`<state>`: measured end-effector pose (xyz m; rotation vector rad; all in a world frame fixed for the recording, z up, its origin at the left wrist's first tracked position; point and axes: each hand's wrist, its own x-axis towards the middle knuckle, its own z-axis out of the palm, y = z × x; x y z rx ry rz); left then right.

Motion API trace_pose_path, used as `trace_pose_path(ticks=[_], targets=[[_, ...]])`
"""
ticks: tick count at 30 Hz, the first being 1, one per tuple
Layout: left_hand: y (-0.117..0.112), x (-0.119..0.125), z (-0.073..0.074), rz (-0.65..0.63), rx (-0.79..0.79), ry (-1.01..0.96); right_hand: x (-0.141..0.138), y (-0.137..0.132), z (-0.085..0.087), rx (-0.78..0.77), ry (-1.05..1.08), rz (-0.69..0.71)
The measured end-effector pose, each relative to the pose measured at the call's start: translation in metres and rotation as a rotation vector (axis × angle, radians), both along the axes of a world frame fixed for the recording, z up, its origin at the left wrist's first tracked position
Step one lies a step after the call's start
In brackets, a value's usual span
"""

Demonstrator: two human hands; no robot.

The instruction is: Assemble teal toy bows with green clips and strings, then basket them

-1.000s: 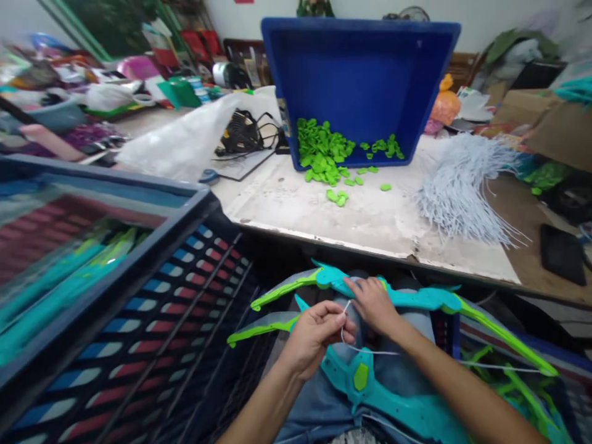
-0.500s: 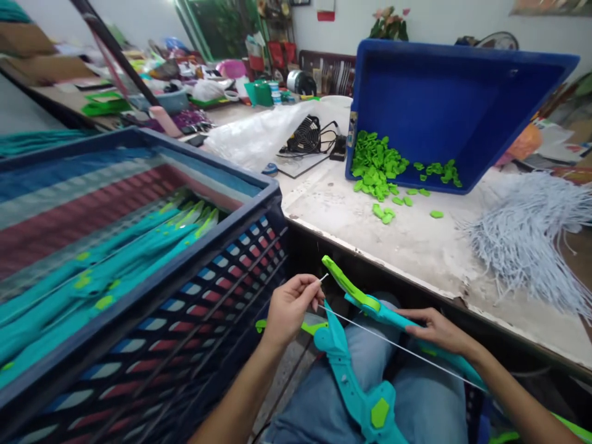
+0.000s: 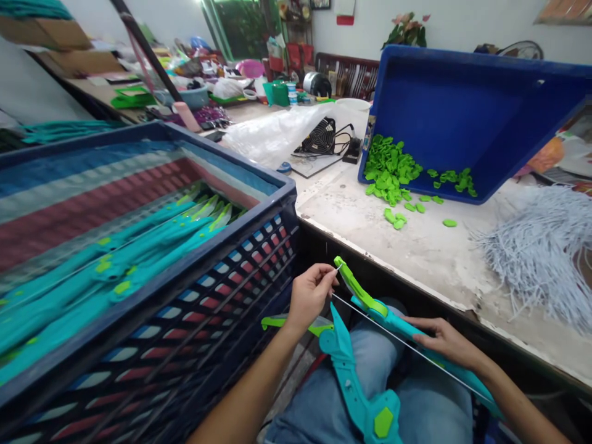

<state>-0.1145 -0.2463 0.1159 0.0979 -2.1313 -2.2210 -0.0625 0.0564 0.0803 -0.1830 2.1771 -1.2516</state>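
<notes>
My left hand [image 3: 311, 295] pinches the end of a white string [image 3: 407, 348] at the lime-green tip of a teal toy bow [image 3: 370, 303]. The string runs taut down to the right along the bow. Lower down, my right hand [image 3: 444, 341] grips that bow's teal limb. A second teal bow [image 3: 361, 388] with a green button lies across my lap in blue jeans.
A dark blue crate [image 3: 208, 259] with several finished teal bows stands at my left. On the white table [image 3: 416, 240], a tilted blue bin [image 3: 467, 117] spills green plastic pieces [image 3: 391, 176]. A heap of white strings [image 3: 536, 253] lies right. A small fan [image 3: 319, 139] and clutter sit behind.
Both hands were together knotting the string over my lap. Since then the left hand has pulled the string end to the bow's green tip, and the right hand has slid down the limb.
</notes>
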Motion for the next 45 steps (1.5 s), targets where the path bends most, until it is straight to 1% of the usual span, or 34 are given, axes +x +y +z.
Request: trace_pose_path(ticks=[6, 8, 10, 13, 15, 17, 19, 20, 22, 24, 25, 27, 29, 32, 33, 35, 36, 37, 38, 40, 41, 43, 44, 45], targets=[[0.005, 0.0, 0.0, -0.009, 0.0, 0.032, 0.003, -0.004, 0.001, -0.005, 0.032, -0.031], [0.006, 0.0, 0.001, -0.023, 0.047, 0.012, 0.009, -0.006, -0.002, 0.011, 0.055, -0.04], [0.003, 0.0, 0.002, -0.064, 0.11, -0.028, 0.019, -0.007, -0.011, 0.045, 0.099, -0.045], [-0.008, 0.002, 0.0, -0.168, 0.143, -0.095, 0.037, -0.007, -0.025, 0.142, 0.251, -0.056], [-0.016, 0.007, -0.003, -0.209, 0.132, -0.127, 0.045, -0.01, -0.028, 0.233, 0.435, -0.049], [-0.023, 0.013, -0.006, -0.219, 0.128, -0.143, 0.042, -0.021, -0.02, 0.313, 0.67, -0.04], [-0.027, 0.019, -0.008, -0.227, 0.13, -0.143, 0.028, -0.044, -0.003, 0.313, 0.863, -0.028], [-0.028, 0.022, -0.008, -0.233, 0.13, -0.141, 0.017, -0.059, 0.007, 0.274, 0.921, -0.021], [-0.029, 0.026, -0.009, -0.247, 0.131, -0.138, -0.009, -0.095, 0.026, 0.138, 0.953, 0.012], [-0.03, 0.029, -0.009, -0.259, 0.136, -0.137, -0.035, -0.129, 0.04, -0.007, 0.921, 0.051], [-0.031, 0.031, -0.01, -0.265, 0.14, -0.138, -0.046, -0.142, 0.044, -0.069, 0.891, 0.073], [-0.033, 0.032, -0.011, -0.271, 0.149, -0.145, -0.061, -0.16, 0.048, -0.151, 0.838, 0.116], [-0.035, 0.033, -0.012, -0.272, 0.161, -0.157, -0.066, -0.166, 0.048, -0.163, 0.833, 0.148], [-0.036, 0.032, -0.015, -0.287, 0.192, -0.186, -0.061, -0.168, 0.048, -0.078, 0.93, 0.208], [-0.035, 0.031, -0.016, -0.294, 0.175, -0.193, -0.058, -0.169, 0.048, -0.038, 0.974, 0.233], [-0.032, 0.03, -0.02, -0.258, 0.041, -0.153, -0.055, -0.172, 0.046, 0.038, 1.061, 0.286], [-0.029, 0.029, -0.023, -0.209, -0.051, -0.102, -0.058, -0.172, 0.044, 0.066, 1.093, 0.305], [-0.027, 0.03, -0.026, -0.147, -0.131, -0.044, -0.064, -0.17, 0.042, 0.083, 1.119, 0.295], [-0.024, 0.031, -0.029, -0.088, -0.184, 0.011, -0.073, -0.165, 0.041, 0.095, 1.137, 0.25], [-0.019, 0.034, -0.035, -0.019, -0.209, 0.102, -0.099, -0.147, 0.043, 0.117, 1.159, 0.064], [-0.016, 0.036, -0.038, -0.026, -0.213, 0.149, -0.114, -0.135, 0.047, 0.136, 1.171, -0.057], [-0.013, 0.037, -0.039, -0.084, -0.26, 0.262, -0.138, -0.114, 0.061, 0.159, 1.193, -0.332], [-0.011, 0.035, -0.038, -0.114, -0.288, 0.307, -0.143, -0.108, 0.069, 0.138, 1.192, -0.451], [-0.01, 0.032, -0.037, -0.138, -0.305, 0.322, -0.142, -0.108, 0.076, 0.098, 1.184, -0.541]])
